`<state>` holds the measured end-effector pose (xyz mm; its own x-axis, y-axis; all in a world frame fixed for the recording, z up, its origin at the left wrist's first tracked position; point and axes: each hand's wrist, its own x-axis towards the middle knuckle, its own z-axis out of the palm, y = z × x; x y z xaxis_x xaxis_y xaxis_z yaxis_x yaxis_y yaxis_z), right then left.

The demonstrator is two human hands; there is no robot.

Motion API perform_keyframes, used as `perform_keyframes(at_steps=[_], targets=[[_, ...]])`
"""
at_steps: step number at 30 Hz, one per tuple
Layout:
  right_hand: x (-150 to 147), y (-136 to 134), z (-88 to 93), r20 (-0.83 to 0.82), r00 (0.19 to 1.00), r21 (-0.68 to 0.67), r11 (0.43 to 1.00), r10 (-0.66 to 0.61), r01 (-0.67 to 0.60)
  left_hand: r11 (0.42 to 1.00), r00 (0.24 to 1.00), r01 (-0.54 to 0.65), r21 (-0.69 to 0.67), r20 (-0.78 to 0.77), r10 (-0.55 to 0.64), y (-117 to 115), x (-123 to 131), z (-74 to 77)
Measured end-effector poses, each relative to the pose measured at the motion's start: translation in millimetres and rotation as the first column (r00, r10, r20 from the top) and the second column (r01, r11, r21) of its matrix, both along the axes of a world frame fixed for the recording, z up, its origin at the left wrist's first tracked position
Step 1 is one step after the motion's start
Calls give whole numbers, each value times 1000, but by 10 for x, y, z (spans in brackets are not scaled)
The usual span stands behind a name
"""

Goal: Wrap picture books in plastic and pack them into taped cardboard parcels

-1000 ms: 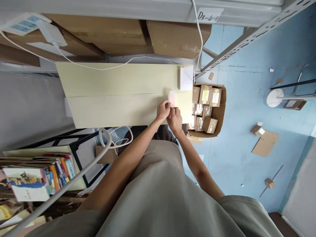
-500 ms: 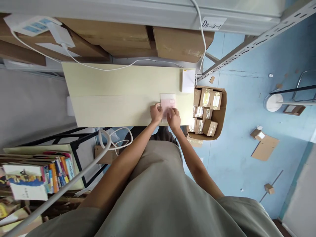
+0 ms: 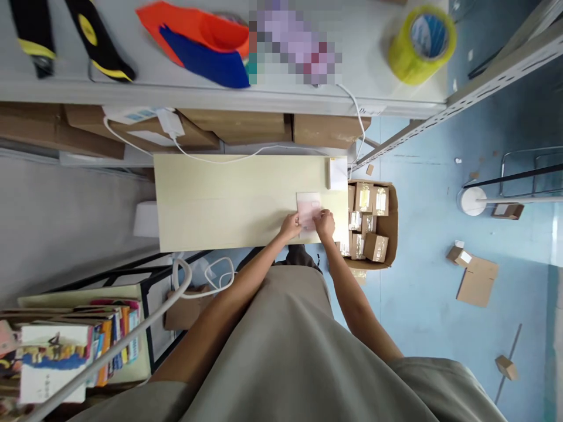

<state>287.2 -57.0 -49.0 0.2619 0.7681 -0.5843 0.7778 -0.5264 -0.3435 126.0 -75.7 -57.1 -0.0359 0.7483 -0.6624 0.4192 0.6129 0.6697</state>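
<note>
A flat, pale pink packet point(image 3: 309, 206) with a whitish top strip lies near the right end of the cream table point(image 3: 220, 199). It looks like a thin sleeve or pouch; its exact kind is too small to tell. My left hand point(image 3: 290, 226) has its fingers curled on the packet's lower left edge. On the opposite side my right hand point(image 3: 325, 225) pinches the lower right edge, fingers bent together. The lower part of the packet is partly covered by my fingers. A white box point(image 3: 338, 174) sits beyond it at the table's back right corner.
Right of the table stands an open carton point(image 3: 393, 228) of small taped boxes. A shelf above holds a yellow tape roll point(image 3: 422, 46) and utility knives point(image 3: 101, 41). A white cable point(image 3: 220, 160) runs along the table's back edge. Books point(image 3: 109, 346) fill a rack at left.
The view has tilted up, bringing the upper shelf and its tools into sight. My right hand has closed in on the packet's right edge; my left hand stays at the left edge.
</note>
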Motion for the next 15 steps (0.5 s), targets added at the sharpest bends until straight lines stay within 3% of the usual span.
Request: perform_keyframes(at_steps=[6, 9, 11, 13, 15], targets=[[-216, 117, 400, 51, 999, 58, 998, -6, 3, 995, 989, 72, 66, 122, -79, 101, -203, 348], [-431, 287, 713, 20, 998, 214, 975, 52, -55, 989, 988, 30, 144, 146, -51, 245, -382, 602], [-629, 481, 981, -16, 992, 403, 909, 123, -106, 978, 990, -20, 206, 141, -9, 397, -569, 792], [-904, 703, 1304, -49, 973, 598, 787, 226, -153, 946, 984, -131, 295, 151, 90, 575, -820, 992], [-1282, 909, 1670, -74, 929, 733, 652, 362, -195, 859, 947, -313, 405, 205, 248, 750, -1118, 1193]])
